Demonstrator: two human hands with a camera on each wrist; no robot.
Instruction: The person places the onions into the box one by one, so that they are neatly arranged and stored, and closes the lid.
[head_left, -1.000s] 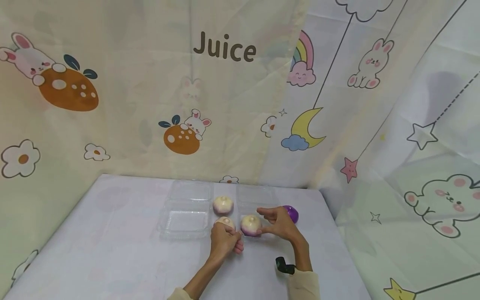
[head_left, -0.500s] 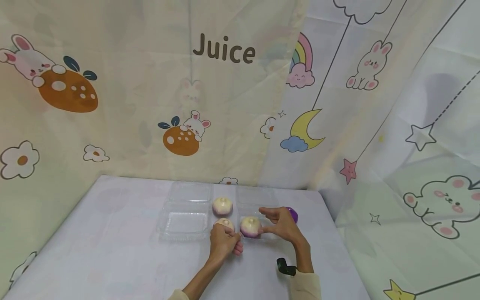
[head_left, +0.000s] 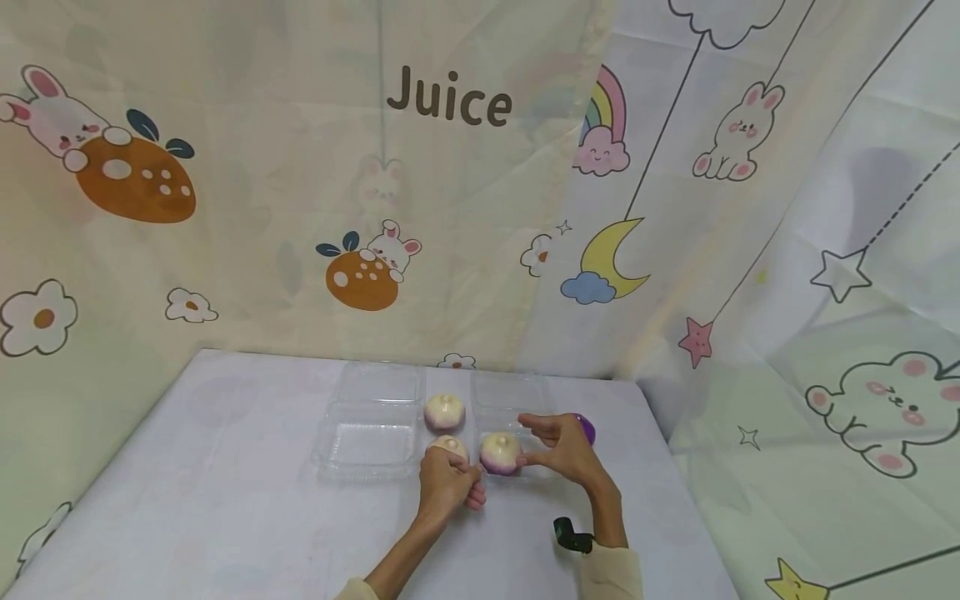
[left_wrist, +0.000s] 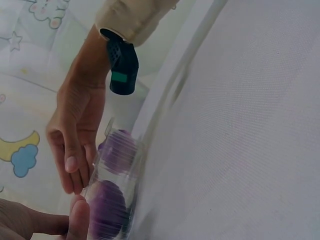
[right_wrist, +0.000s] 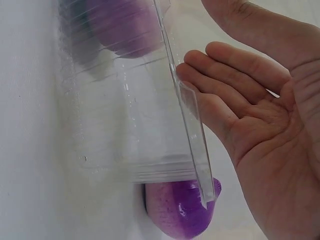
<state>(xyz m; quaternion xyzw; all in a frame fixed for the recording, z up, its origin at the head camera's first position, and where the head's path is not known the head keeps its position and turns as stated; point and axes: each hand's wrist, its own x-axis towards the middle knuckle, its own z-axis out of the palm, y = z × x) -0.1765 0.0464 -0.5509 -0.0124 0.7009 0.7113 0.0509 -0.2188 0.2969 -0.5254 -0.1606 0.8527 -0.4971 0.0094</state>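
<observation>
Two hinged clear plastic containers lie unlatched on the table, lids tipped to the back. In the right container (head_left: 536, 473) sits a cream-and-purple onion (head_left: 501, 454); ribbed wall shows close in the right wrist view. My left hand (head_left: 448, 485) pinches this container's front left rim between thumb and curled fingers, partly covering a second onion (head_left: 448, 446) between the containers. My right hand (head_left: 564, 450) is spread, its thumb by the onion in the container and its fingers fairly straight over the right side; its palm (right_wrist: 280, 145) shows beside the rim.
A third onion (head_left: 445, 412) stands behind the second. A deep purple onion (head_left: 585, 429) lies past the right container, partly behind my right hand. The left container (head_left: 371, 446) holds nothing. Printed cloth walls (head_left: 262, 208) border the table (head_left: 225, 500).
Hands and onions hold nearly the same places; my right hand has shifted very slightly to the right since a second ago, and the head view has moved a little.
</observation>
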